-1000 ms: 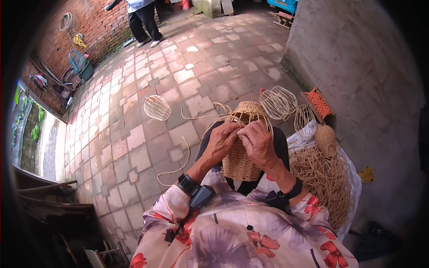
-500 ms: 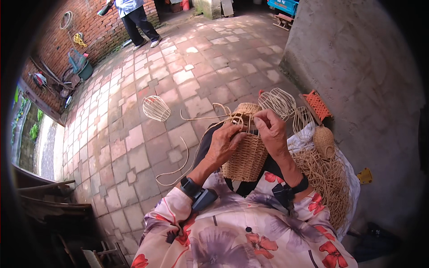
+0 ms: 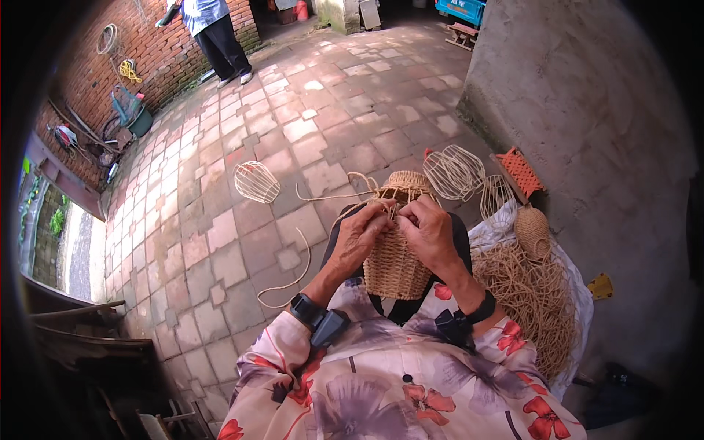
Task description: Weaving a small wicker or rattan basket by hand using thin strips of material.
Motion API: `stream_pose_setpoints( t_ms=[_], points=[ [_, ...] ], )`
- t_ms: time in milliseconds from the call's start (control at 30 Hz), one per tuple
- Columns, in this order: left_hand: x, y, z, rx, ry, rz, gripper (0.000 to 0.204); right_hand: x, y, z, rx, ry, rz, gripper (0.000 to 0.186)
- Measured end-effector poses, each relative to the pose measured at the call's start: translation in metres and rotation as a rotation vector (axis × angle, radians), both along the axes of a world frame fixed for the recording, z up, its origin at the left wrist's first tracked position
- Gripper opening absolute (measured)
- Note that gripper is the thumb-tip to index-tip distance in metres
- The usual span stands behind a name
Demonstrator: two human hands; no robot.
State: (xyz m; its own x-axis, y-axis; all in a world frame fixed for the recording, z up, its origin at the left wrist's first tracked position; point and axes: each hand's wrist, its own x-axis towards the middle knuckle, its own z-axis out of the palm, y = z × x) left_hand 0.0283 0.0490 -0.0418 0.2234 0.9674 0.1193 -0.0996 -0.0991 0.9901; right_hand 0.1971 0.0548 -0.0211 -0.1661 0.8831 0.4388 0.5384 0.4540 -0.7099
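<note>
The near side of the woven basket [image 3: 396,253] was covered by the left hand [image 3: 361,236] and the right hand [image 3: 428,231], and their fingertips were lost among the strands, so I could not tell what each pinched. The far person [image 3: 213,33] was cut off above the waist by the picture's edge. The clutter by the far-left brick wall [image 3: 88,66] was too small to make out. The near-left corner sat in dark shadow.

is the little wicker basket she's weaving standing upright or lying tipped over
Tipped. The woven basket lies along the lap with its narrow neck pointing away toward the paving, and both the left hand and right hand grip its upper side.
</note>
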Motion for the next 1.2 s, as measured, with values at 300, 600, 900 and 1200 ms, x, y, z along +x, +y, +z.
stream_pose_setpoints(
  t_ms=[300, 600, 900, 1200],
  points=[
    [0.003, 0.006, 0.001, 0.133, 0.162, 0.034, 0.025, 0.007, 0.005, 0.001, 0.214, -0.177, 0.042, 0.009],
    [0.004, 0.006, 0.001, 0.171, 0.287, 0.129, 0.013, 0.001, 0.016, 0.01, -0.053, 0.036, 0.08, 0.014],
    [0.005, -0.002, 0.007, 0.305, 0.333, 0.117, 0.011, 0.01, 0.029, 0.012, 0.128, -0.246, -0.013, 0.014],
    [0.005, 0.009, 0.007, 0.964, 0.645, 0.234, 0.022, 0.005, 0.039, -0.008, 0.248, -0.117, 0.077, 0.011]
  ],
)
